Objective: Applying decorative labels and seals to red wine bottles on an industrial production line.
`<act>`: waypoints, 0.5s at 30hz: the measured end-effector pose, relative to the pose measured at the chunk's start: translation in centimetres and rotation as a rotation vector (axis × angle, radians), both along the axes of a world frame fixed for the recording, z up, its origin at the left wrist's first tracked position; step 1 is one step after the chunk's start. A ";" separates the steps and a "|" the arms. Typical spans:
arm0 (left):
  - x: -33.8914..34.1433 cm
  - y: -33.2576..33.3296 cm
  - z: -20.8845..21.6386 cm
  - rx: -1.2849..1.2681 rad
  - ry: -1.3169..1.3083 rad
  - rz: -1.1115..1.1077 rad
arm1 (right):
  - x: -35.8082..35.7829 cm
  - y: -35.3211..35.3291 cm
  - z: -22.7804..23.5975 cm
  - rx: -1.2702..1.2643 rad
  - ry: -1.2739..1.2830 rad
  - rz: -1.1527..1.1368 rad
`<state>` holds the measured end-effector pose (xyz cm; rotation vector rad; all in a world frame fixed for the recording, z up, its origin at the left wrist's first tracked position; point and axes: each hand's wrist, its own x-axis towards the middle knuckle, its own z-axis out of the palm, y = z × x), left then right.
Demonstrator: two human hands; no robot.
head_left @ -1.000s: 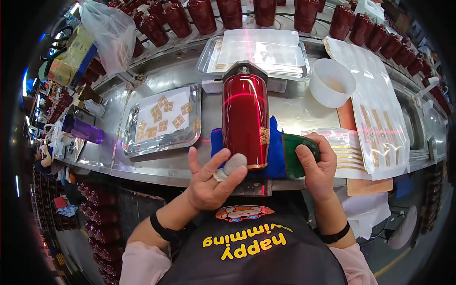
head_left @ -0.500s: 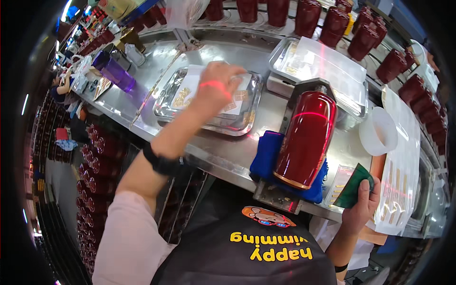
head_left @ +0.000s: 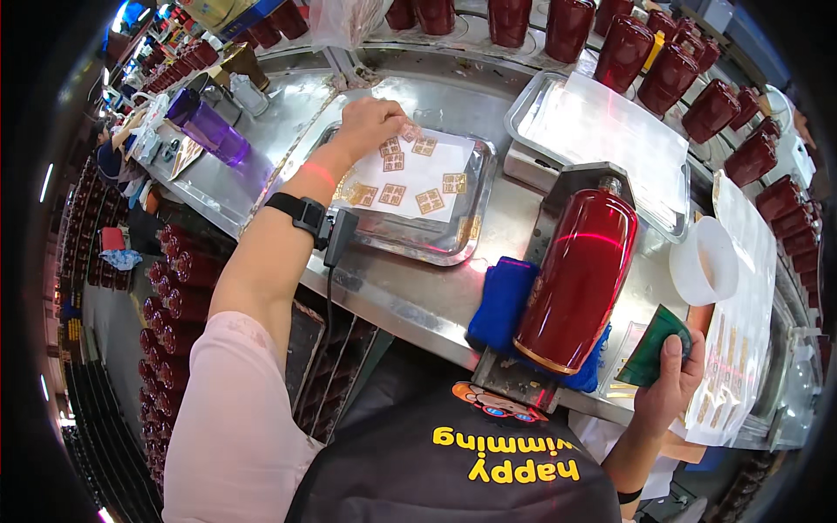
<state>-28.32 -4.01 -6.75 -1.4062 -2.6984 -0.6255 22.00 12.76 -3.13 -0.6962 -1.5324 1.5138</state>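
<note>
My left hand (head_left: 373, 122) reaches to the far edge of a white sheet in a shiny metal tray (head_left: 475, 235). Its fingertips are pinched together at a small gold decal, partly hidden by them. Several square gold decals (head_left: 430, 201) lie spread over the sheet (head_left: 417, 179). My right hand (head_left: 676, 375) grips a flexible green scraper (head_left: 649, 353) above the bench's front edge. Between my hands a glossy dark red bottle (head_left: 580, 275) lies neck away from me on a dark metal holder (head_left: 551, 193), with blue cloth (head_left: 501, 301) tucked at its sides.
A second tray (head_left: 523, 131) with white sheets stands at the back right. Near my right hand are a white plastic tub (head_left: 704, 261) and a sheet with gold strips (head_left: 728, 349). A purple cup (head_left: 209, 131) stands left. More red bottles (head_left: 510, 19) line the back.
My left hand has moved to the tray's far side, uncovering the decals, and its fingers have come together. My right hand still holds the scraper. The whole view has shifted slightly.
</note>
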 end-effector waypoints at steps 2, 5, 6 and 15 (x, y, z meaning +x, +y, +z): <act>0.1 -0.1 0.0 0.062 0.114 -0.022 | -0.1 -0.2 0.1 0.021 0.013 0.015; 0.4 -0.2 0.4 0.080 0.232 -0.027 | 0.0 -0.5 0.5 0.100 -0.024 0.022; 0.5 -0.2 0.6 0.076 0.272 -0.040 | 0.1 -0.7 0.6 0.102 -0.043 0.017; 1.8 1.0 -0.2 -0.087 0.148 0.109 | 1.2 -1.3 1.9 0.265 -0.175 -0.030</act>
